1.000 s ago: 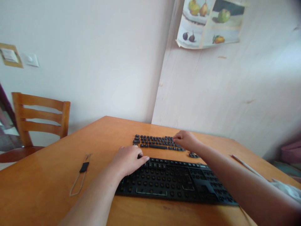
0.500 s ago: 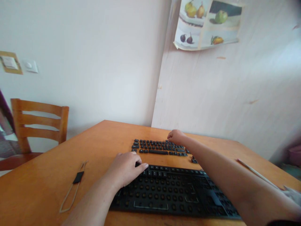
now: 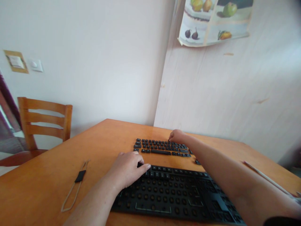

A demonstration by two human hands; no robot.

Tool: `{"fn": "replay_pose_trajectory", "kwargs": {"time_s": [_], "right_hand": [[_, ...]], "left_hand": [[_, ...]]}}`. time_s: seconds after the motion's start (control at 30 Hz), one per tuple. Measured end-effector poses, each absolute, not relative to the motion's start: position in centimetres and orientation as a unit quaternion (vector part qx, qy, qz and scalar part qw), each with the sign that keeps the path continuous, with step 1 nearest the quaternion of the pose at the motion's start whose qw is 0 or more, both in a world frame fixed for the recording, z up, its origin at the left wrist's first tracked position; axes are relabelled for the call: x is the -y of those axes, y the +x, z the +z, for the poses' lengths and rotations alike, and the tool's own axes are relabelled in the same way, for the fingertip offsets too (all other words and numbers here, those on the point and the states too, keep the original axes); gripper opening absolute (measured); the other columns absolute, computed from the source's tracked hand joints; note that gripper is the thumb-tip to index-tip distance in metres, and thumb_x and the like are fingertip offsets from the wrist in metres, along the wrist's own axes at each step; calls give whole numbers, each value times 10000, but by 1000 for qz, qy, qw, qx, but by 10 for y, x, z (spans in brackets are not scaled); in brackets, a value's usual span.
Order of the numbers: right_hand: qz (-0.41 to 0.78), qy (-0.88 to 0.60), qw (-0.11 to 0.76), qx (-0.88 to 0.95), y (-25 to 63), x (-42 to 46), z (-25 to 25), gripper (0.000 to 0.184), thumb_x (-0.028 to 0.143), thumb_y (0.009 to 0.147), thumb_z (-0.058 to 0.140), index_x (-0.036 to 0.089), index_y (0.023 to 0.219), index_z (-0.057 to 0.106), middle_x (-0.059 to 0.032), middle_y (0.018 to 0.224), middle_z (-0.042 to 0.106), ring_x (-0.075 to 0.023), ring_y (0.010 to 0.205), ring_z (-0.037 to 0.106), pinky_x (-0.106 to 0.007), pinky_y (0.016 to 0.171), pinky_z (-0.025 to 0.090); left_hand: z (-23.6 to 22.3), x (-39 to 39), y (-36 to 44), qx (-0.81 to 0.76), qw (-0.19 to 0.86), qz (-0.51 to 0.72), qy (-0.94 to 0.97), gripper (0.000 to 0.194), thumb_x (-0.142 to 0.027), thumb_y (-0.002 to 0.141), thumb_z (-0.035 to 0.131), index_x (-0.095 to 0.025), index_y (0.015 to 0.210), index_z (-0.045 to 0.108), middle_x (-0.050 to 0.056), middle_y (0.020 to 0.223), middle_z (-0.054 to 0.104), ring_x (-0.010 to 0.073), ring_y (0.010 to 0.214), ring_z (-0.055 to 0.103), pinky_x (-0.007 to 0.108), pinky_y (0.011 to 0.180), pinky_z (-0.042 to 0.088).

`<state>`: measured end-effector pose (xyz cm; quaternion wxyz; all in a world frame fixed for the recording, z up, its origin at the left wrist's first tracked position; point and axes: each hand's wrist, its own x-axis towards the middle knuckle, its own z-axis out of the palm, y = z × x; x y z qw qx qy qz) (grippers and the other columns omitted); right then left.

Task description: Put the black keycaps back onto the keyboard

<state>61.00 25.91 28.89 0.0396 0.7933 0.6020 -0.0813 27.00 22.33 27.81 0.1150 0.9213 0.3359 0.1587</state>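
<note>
A black keyboard lies on the table in front of me, most of its key stems bare, with keycaps along its top rows. My left hand grips its upper left corner, thumb on top and fingers curled over the far edge. Beyond it, loose black keycaps lie in rows, with a long space bar keycap along the near side. My right hand reaches over to the far edge of these rows, its fingers pinched on a small dark keycap. My right forearm covers the keyboard's right part.
On the wooden table, a wire keycap puller with a black middle lies at left. A thin stick is at right. Another keycap group shows beside my forearm. A wooden chair stands at the left.
The view has swung slightly left. My right fingers have closed on a keycap at the far row. My left hand keeps its grip on the keyboard.
</note>
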Motion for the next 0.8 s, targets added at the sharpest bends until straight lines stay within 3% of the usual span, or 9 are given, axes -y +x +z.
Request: {"fn": "replay_pose_trajectory", "kwargs": {"time_s": [0.4,0.5,0.63,0.8], "right_hand": [[-77,801,35,-592,609,-262,284,316,356,938,568,172,1193,589,-82,1203,601,-207,1002,613,-409,845,534],[-58,802,20,-594,607,-259,286,265,360,910,602,146,1055,660,-67,1036,666,-185,891,634,-342,777,526],[-24,793,-18,-609,601,-248,297,205,306,826,645,130,785,742,-51,709,678,-150,678,603,-253,607,409],[-16,746,-43,-665,579,-213,319,234,287,814,596,151,680,730,-7,587,610,-107,570,500,-253,559,329]], "left_hand": [[277,-224,269,-328,114,165,923,399,-602,867,481,-294,820,730,16,879,709,216,822,638,314,726,417],[278,-223,270,-331,113,160,923,397,-595,865,486,-292,825,740,24,885,714,218,826,642,315,731,418],[280,-222,270,-339,114,153,921,402,-592,858,501,-275,821,745,34,887,716,218,837,649,312,729,420],[279,-222,270,-333,108,157,923,418,-609,860,487,-282,829,745,33,891,715,224,823,649,319,719,420]]}}
